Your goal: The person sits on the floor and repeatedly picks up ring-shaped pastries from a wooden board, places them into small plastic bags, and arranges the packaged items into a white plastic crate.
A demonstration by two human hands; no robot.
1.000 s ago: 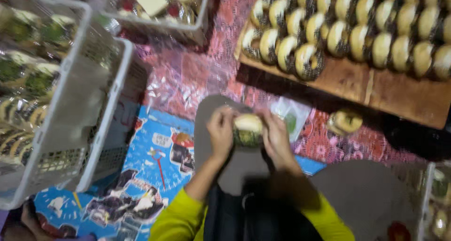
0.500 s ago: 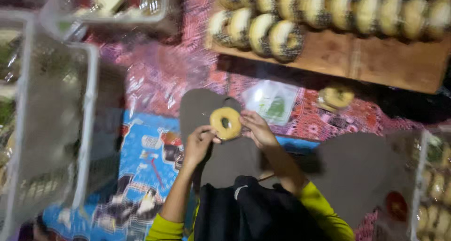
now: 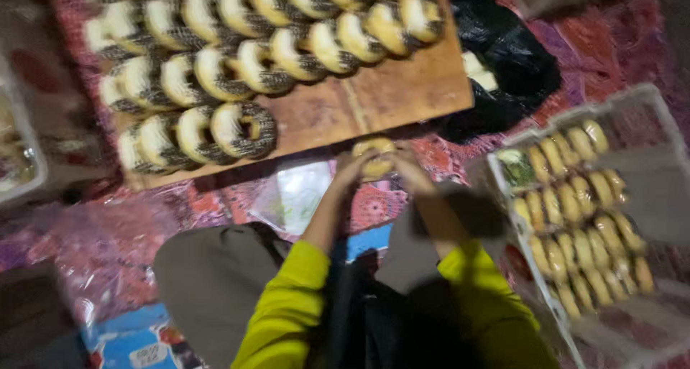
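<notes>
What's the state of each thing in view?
Left hand: holding doughnut.
Right hand: holding same doughnut.
Doughnut: held by both hands, near board's edge.
Board: rows of sprinkled doughnuts, near part bare.
Tray: filled with rows of pastries.

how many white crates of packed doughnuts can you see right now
2. One white crate sits to the right of the person's hands, filled with rows of wrapped doughnuts. Another crate shows only partly at the left edge; more may lie out of view.
</notes>
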